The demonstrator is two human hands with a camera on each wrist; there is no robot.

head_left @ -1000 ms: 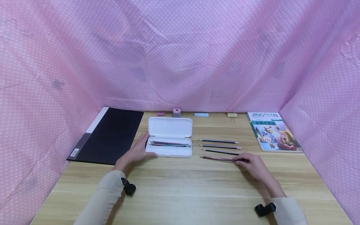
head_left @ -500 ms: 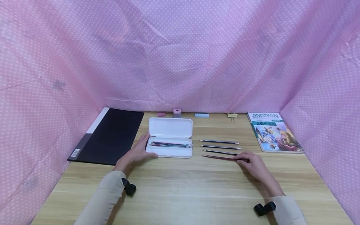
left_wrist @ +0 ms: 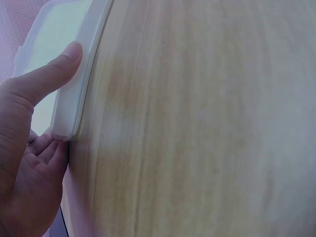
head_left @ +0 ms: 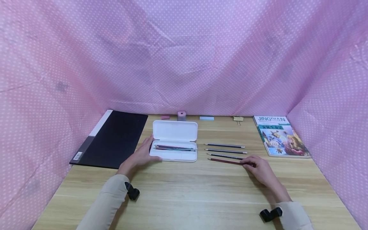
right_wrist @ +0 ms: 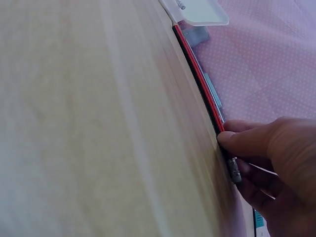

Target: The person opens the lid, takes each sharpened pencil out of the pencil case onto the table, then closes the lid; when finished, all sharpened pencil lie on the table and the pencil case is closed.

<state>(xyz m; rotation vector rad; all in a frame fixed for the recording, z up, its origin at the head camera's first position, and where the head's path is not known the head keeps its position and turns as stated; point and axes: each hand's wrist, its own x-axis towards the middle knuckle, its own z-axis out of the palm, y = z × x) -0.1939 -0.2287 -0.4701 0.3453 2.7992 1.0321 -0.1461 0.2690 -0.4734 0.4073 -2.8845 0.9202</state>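
Note:
A white pencil case (head_left: 174,156) lies with its lid (head_left: 175,130) raised, and several pencils (head_left: 173,148) rest inside its tray. My left hand (head_left: 141,155) holds the case at its left end; in the left wrist view the thumb (left_wrist: 59,69) lies over the front edge and the other fingers are at the corner. On the right, my right hand (head_left: 258,167) pinches a red-and-black pencil (head_left: 224,160) near its eraser end, its tip pointing left. Just behind it, 3 dark pencils (head_left: 225,150) lie in a roughly parallel row on the table.
A black folder (head_left: 115,137) lies at the left and an illustrated book (head_left: 281,137) at the right. Along the back are a pink eraser (head_left: 165,117), a small purple-grey sharpener-like block (head_left: 181,116), a pale blue strip (head_left: 206,118) and a binder clip (head_left: 238,119). Pink dotted cloth (head_left: 184,57) surrounds the table.
The pinched pencil has shifted slightly right, and its tip has come closer to the row behind it. My left hand stays at the case.

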